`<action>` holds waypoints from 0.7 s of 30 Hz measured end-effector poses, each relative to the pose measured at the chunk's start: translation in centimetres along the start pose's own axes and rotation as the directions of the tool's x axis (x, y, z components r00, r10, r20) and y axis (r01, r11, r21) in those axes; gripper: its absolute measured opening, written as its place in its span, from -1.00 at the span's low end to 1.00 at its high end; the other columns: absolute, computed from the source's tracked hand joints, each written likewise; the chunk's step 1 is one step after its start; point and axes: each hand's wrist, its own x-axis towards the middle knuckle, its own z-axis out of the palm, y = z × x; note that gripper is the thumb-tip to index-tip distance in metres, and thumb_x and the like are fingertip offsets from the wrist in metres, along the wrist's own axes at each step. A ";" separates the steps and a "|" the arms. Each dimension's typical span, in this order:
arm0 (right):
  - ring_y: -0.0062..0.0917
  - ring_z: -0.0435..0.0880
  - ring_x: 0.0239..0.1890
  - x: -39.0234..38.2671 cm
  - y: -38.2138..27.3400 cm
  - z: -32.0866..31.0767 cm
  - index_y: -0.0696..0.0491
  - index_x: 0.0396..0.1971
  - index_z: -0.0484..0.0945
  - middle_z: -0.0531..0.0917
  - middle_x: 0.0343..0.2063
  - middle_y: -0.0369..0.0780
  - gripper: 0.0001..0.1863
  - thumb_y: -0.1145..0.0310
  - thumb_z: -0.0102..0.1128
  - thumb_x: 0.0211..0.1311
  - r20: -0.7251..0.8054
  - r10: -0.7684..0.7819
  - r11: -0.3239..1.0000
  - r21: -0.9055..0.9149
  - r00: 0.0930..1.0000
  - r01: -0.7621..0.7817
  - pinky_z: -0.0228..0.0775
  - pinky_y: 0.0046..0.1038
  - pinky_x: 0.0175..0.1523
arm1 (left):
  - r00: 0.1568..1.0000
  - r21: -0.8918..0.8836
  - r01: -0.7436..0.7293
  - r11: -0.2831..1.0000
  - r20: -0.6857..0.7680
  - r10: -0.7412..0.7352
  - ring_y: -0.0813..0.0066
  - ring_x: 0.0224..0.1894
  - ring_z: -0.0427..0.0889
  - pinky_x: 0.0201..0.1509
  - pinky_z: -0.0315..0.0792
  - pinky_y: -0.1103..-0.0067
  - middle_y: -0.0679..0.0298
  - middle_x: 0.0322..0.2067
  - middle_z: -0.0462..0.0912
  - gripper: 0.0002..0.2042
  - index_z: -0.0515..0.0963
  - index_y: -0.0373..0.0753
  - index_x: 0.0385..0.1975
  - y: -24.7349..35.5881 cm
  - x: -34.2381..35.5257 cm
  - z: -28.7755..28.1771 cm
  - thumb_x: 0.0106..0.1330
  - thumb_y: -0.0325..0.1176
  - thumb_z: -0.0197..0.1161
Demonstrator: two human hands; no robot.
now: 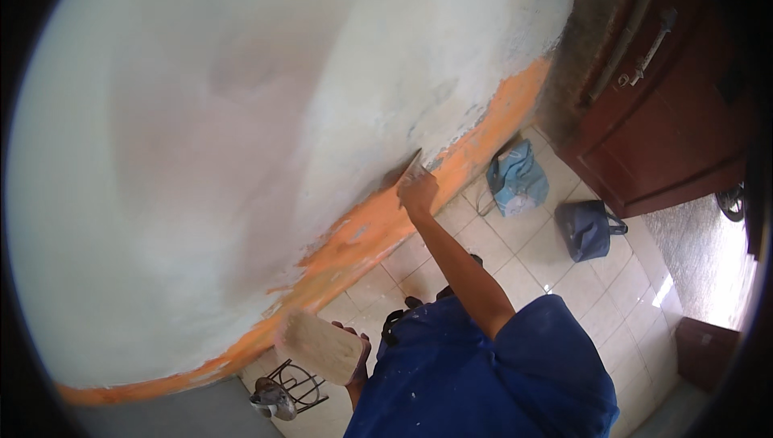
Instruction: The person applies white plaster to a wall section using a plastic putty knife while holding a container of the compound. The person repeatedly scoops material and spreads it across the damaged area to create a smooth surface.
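- The trowel point(412, 166) has its blade pressed to the wall point(241, 116), right where the pale plaster meets the orange band point(378, 225) along the wall's lower edge.
- The right hand point(419, 192) is closed around the trowel's handle, arm stretched out from the blue shirt point(483, 373).
- The left hand point(354, 357) grips a board point(320, 345) from below, holding it tilted near the wall's lower edge.
- A metal stand point(290, 390) sits on the tiled floor point(515, 253) just under the board.
- A light blue bag point(515, 180) lies on the floor at the wall's foot; a dark blue bag point(588, 229) rests beside it, near the brown door point(676, 116).
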 end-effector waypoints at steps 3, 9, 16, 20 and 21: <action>-0.11 0.57 -0.63 -1.6 -5.3 2.4 0.20 -0.65 0.46 0.53 -0.71 0.02 -0.87 0.43 0.10 -0.17 -0.139 -0.250 0.929 -0.314 0.958 0.197 0.40 -0.20 -0.47 | 1.000 -0.006 0.001 1.000 -0.002 -0.001 0.32 0.06 0.30 0.03 0.06 0.05 0.25 0.10 0.32 -0.42 0.24 -0.03 0.15 0.3 -0.4 -0.3 0.21 0.18 -0.06; -0.31 0.55 -0.68 -10.3 -13.4 0.1 0.33 -0.31 0.51 0.51 -0.73 -0.07 -0.75 0.51 0.05 -0.02 0.205 -0.304 0.952 0.047 0.930 0.301 0.34 -0.41 -0.52 | 0.996 0.027 -0.014 1.000 -0.083 0.016 0.34 0.07 0.32 0.08 0.04 0.07 0.27 0.09 0.33 -0.41 0.26 -0.02 0.14 -0.2 0.0 3.6 0.20 0.21 -0.05; -0.36 0.67 -0.56 -10.1 -1.7 -2.6 0.25 -0.31 0.57 0.63 -0.62 -0.04 -0.80 0.49 0.07 0.09 0.181 0.038 0.994 0.092 0.983 -0.055 0.45 -0.37 -0.45 | 0.999 0.006 0.034 0.999 0.039 -0.034 0.36 0.08 0.30 0.08 0.03 0.06 0.28 0.13 0.32 -0.41 0.25 -0.01 0.16 0.1 1.6 3.3 0.21 0.20 -0.06; -0.44 0.63 -0.61 -4.5 1.0 -0.4 0.28 -0.61 0.51 0.60 -0.69 -0.07 -0.89 0.54 0.09 -0.02 -0.058 0.183 0.983 0.005 0.981 -0.183 0.43 -0.46 -0.48 | 0.988 -0.024 0.002 1.000 -0.155 -0.005 0.33 0.06 0.30 0.06 0.05 0.06 0.26 0.14 0.33 -0.41 0.25 -0.02 0.16 0.1 0.8 3.1 0.22 0.20 -0.08; -0.42 0.62 -0.62 -3.1 1.1 0.8 0.27 -0.63 0.51 0.59 -0.70 -0.07 -0.88 0.52 0.10 -0.03 -0.025 0.193 0.981 0.015 0.981 -0.193 0.42 -0.43 -0.48 | 0.991 -0.068 0.026 0.997 -0.130 -0.035 0.32 0.07 0.30 0.06 0.05 0.06 0.26 0.14 0.33 -0.41 0.24 -0.02 0.16 0.3 0.9 2.6 0.22 0.20 -0.08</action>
